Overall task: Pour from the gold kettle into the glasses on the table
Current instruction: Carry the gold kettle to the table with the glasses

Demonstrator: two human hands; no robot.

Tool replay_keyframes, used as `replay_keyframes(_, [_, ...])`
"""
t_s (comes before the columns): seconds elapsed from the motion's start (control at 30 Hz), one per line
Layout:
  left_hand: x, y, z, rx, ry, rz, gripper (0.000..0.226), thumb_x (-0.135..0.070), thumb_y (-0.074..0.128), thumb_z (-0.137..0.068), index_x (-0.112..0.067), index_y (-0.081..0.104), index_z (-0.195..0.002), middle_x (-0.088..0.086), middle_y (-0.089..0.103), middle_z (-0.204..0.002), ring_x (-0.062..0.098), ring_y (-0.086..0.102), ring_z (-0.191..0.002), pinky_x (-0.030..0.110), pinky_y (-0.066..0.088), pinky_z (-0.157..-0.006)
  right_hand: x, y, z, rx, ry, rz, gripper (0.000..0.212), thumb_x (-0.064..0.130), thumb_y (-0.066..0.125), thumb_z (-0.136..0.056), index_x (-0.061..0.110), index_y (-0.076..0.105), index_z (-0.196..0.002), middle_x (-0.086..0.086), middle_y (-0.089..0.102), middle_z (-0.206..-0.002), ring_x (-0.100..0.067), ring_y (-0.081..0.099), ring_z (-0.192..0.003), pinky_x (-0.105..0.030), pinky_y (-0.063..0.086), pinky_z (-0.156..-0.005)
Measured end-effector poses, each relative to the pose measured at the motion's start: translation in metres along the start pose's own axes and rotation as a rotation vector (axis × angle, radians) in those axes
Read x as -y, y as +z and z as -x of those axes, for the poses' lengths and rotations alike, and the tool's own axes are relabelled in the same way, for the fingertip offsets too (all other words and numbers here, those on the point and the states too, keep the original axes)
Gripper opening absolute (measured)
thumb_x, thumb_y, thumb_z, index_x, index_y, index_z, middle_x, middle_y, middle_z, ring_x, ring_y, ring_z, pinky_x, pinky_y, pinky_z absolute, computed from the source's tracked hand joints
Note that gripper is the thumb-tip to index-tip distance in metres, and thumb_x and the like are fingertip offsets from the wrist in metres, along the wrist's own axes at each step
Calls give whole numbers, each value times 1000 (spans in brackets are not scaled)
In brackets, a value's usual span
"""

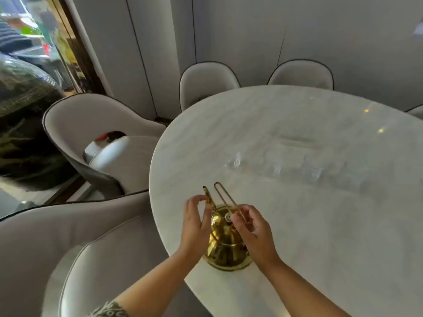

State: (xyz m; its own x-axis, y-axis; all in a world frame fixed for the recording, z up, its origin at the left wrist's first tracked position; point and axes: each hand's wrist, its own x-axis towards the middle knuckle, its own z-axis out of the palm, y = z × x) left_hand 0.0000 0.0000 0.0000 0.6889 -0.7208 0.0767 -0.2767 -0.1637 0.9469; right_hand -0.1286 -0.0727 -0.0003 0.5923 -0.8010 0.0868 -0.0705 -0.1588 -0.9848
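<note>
The gold kettle (225, 245) stands on the near edge of the white marble table (320, 225), its thin wire handle raised and its spout pointing up and left. My right hand (254, 232) has its fingers closed around the lower part of the handle. My left hand (194, 223) rests flat against the kettle's left side by the spout, fingers apart. Several clear glasses (311, 168) stand in a row across the middle of the table, blurred and hard to separate; one lone glass (234, 161) is at the row's left end.
Grey upholstered chairs ring the table: one at the near left (80, 259), one further left (96, 124) with a white object on its seat, two at the far side (206, 81). A window and dark bundle fill the far left.
</note>
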Motion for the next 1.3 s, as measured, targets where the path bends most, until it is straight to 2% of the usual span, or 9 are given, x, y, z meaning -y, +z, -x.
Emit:
replay_keyframes(0.1, [8,2,-2,171,-26,-90,25,-27,41,-97,-26,45,-122,-7,41,-127,-10,44,-102,-4,33,-76,-3,12,6,-97,53,8,20,42,57,-83,30,63,-98,14,71,-91,0,64,-95,-11,52,-77])
replay_keyframes(0.3, [29,14,-7,355,-3,-140,33,-32,39,-97,-32,43,-130,-5,40,-138,14,43,-127,27,36,-104,-8,26,14,-337,157,-52,28,50,62,-74,22,66,-72,15,67,-61,4,63,-68,-5,48,-61])
replay_keyframes(0.43, [39,15,-6,416,1,-263,42,-44,35,-96,-39,34,-137,-7,26,-151,15,23,-141,47,26,-114,-10,30,12,-450,242,-157,35,49,71,-69,14,67,-63,8,65,-57,-10,60,-60,-18,51,-64])
replay_keyframes(0.53, [38,13,-8,455,-17,-303,44,-48,33,-95,-43,29,-139,-3,16,-156,21,10,-145,49,23,-115,-9,33,10,-513,251,-225,32,34,77,-75,18,60,-52,9,57,-47,-11,54,-57,-23,48,-62])
replay_keyframes(0.7, [35,18,-10,538,-63,-370,52,-56,30,-92,-47,18,-142,-1,6,-159,29,0,-147,55,20,-115,-9,25,7,-577,238,-329,34,33,80,-71,14,58,-52,0,59,-53,-17,57,-62,-29,52,-67])
replay_keyframes(0.83, [27,26,-7,571,-51,-434,55,-60,28,-90,-48,15,-142,-2,4,-160,31,4,-146,54,24,-114,-6,14,10,-629,221,-405,35,24,78,-76,13,55,-52,9,58,-45,-5,58,-51,-25,51,-62])
replay_keyframes(1.03, [-5,53,0,657,45,-476,57,-61,28,-90,-47,11,-143,1,2,-160,32,7,-146,53,24,-114,11,-23,22,-729,196,-398,38,29,79,-75,12,53,-52,7,55,-45,-13,56,-56,-31,54,-66])
replay_keyframes(1.13, [-26,77,3,710,103,-487,58,-59,29,-91,-46,9,-144,1,3,-160,31,9,-145,52,24,-114,20,-52,28,-780,165,-412,43,28,79,-75,11,47,-52,9,49,-41,-7,52,-48,-23,50,-57])
replay_keyframes(1.3, [-58,132,11,777,195,-459,59,-58,32,-91,-45,10,-144,1,7,-158,30,16,-144,50,29,-112,25,-110,38,-883,158,-427,48,41,83,-63,3,55,-65,-7,50,-57,-22,52,-60,-32,51,-65])
